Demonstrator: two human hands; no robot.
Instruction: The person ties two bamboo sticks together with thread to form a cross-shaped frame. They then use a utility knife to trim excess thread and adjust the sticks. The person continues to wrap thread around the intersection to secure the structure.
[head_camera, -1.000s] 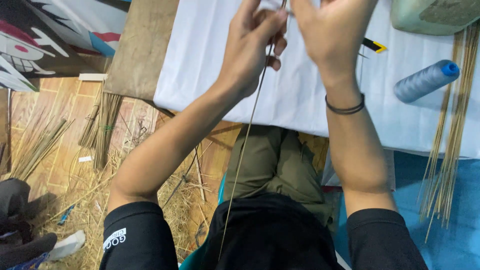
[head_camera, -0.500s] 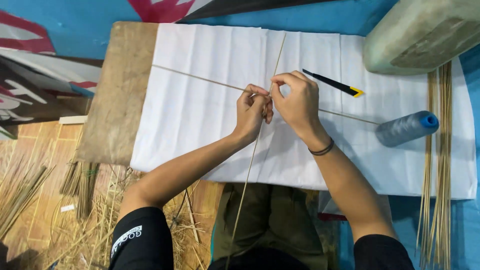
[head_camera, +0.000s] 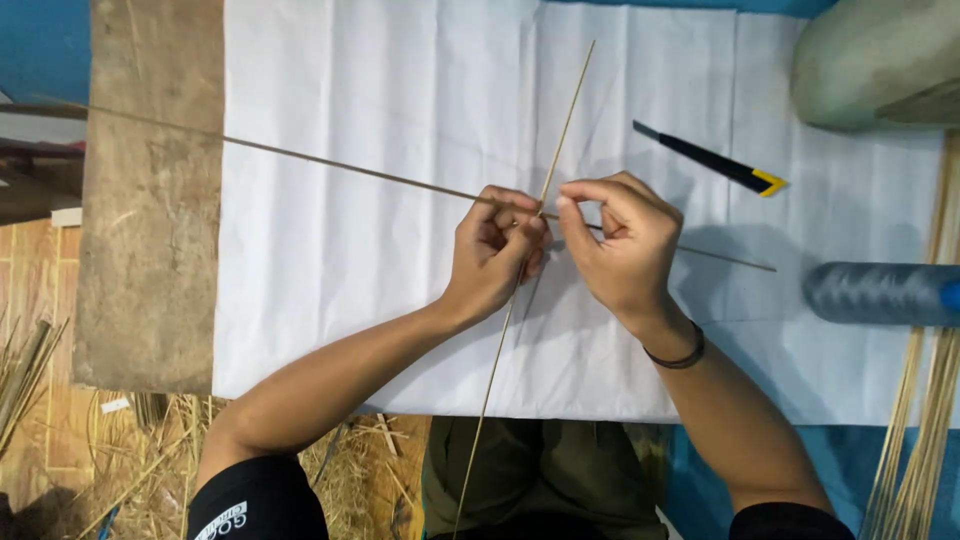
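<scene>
Two crossed bamboo sticks, pinched at their crossing

Your left hand (head_camera: 495, 250) and right hand (head_camera: 622, 240) close on both over the white sheet (head_camera: 330, 280): long stick (head_camera: 300, 160) runs ten-to-four, upright stick (head_camera: 565, 115) one-to-seven.

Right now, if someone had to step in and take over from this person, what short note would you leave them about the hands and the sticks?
Left hand: closed around the spot where the two thin sticks cross, above the white paper sheet.
Right hand: fingertips pinched at the same crossing, just to its right.
Long stick: runs crosswise, from the wooden board to past the right hand.
Upright stick: runs from the top of the sheet down toward the lap.
Done: sticks laid as a cross and held there. Whether any thread is on the joint cannot be seen.
Nearby: grey thread spool, black and yellow utility knife, spare sticks on the right.
</scene>
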